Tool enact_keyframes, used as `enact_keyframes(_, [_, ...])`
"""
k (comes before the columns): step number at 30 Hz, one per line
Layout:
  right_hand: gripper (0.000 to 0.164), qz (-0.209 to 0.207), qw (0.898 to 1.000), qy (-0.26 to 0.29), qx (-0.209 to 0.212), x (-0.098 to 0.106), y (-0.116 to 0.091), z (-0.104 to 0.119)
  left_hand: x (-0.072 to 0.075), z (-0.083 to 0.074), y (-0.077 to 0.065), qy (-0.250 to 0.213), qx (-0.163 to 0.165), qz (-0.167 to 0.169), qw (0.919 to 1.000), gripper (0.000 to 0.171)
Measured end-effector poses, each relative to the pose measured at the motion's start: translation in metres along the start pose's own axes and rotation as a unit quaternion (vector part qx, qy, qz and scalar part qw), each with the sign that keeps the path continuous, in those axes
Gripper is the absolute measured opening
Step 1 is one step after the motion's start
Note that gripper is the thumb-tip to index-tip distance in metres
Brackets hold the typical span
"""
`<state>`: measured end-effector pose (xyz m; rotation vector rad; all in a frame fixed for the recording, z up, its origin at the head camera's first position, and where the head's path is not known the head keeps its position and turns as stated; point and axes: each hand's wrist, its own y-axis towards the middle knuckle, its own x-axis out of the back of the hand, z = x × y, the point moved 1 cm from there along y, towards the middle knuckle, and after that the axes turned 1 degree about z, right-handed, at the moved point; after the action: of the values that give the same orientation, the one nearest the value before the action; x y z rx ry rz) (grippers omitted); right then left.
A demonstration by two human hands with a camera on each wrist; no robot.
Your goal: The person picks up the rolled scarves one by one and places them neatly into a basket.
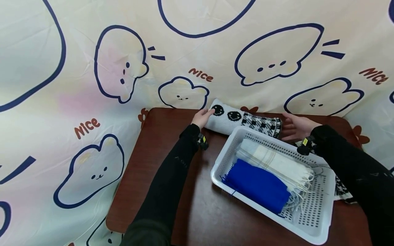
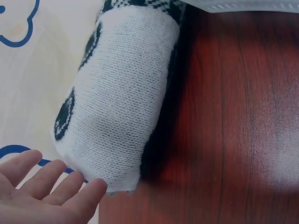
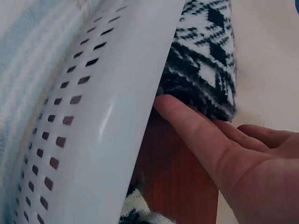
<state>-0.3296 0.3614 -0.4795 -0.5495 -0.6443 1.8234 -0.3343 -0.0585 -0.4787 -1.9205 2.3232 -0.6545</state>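
Observation:
A folded knitted scarf (image 1: 226, 119), white with black smiley faces at one end and a black-and-white check at the other, lies along the table's back edge. At its white end is my left hand (image 1: 202, 118), fingers extended, with the fingertips (image 2: 98, 186) right at the knit. My right hand (image 1: 298, 127) is by the checked end, its fingers straight and loosely spread. In the right wrist view the index finger (image 3: 187, 123) reaches between the scarf's dark end and the basket wall. A white perforated basket (image 1: 221, 163) stands just in front of the scarf.
Inside the basket lie a folded blue scarf (image 1: 258, 184) and a cream fringed scarf (image 1: 274, 160). Another black-and-white knitted piece (image 1: 341, 190) shows at the basket's right side, partly under the right arm. A printed curtain (image 1: 197, 54) hangs behind the brown table (image 1: 147, 164).

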Motion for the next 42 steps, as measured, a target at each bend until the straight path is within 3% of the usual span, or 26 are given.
enact_keyframes(8, [0.108,0.016,0.999,-0.036,-0.019,0.007,0.013,-0.002,0.000,0.003,0.006,0.008,0.004,0.006,0.9999,0.071])
enact_keyframes(21, [0.102,0.049,0.992,-0.097,-0.058,0.019,0.031,-0.001,-0.002,0.010,0.022,0.053,0.009,0.027,0.9982,0.073])
enact_keyframes(22, [0.102,0.052,0.991,-0.103,-0.061,0.019,0.032,0.000,-0.003,0.021,0.037,0.053,0.015,0.028,0.9981,0.074])
enact_keyframes(23, [0.102,0.057,0.990,-0.112,-0.065,0.018,0.033,0.001,-0.004,0.023,0.042,0.056,0.026,0.027,0.9977,0.075])
enact_keyframes(26, [0.102,0.065,0.986,-0.133,-0.077,0.016,0.036,0.004,-0.004,0.055,0.084,0.053,0.038,0.028,0.9975,0.084])
enact_keyframes(28, [0.103,0.067,0.984,-0.139,-0.085,0.015,0.041,0.005,-0.003,0.065,0.098,0.050,0.046,0.023,0.9974,0.087])
enact_keyframes(29, [0.101,0.070,0.983,-0.146,-0.089,0.013,0.042,0.006,-0.003,0.062,0.094,0.047,0.048,0.022,0.9975,0.088])
enact_keyframes(30, [0.100,0.072,0.981,-0.155,-0.091,0.013,0.043,0.006,-0.002,0.068,0.100,0.040,0.044,0.022,0.9980,0.089])
enact_keyframes(32, [0.098,0.077,0.977,-0.176,-0.094,0.012,0.046,0.005,-0.002,0.060,0.090,0.034,0.047,0.020,0.9981,0.086])
enact_keyframes(34, [0.097,0.077,0.973,-0.195,-0.095,0.011,0.048,0.004,0.000,0.064,0.091,0.024,0.038,0.025,0.9986,0.089])
enact_keyframes(37, [0.101,0.076,0.971,-0.209,-0.092,0.013,0.052,0.000,-0.001,0.055,0.080,0.024,0.049,0.023,0.9982,0.087])
enact_keyframes(39, [0.103,0.077,0.969,-0.216,-0.091,0.015,0.054,-0.002,-0.001,0.047,0.068,0.021,0.054,0.022,0.9981,0.086])
enact_keyframes(42, [0.104,0.083,0.965,-0.234,-0.088,0.018,0.059,-0.005,-0.003,0.028,0.038,0.008,0.062,0.020,0.9978,0.079])
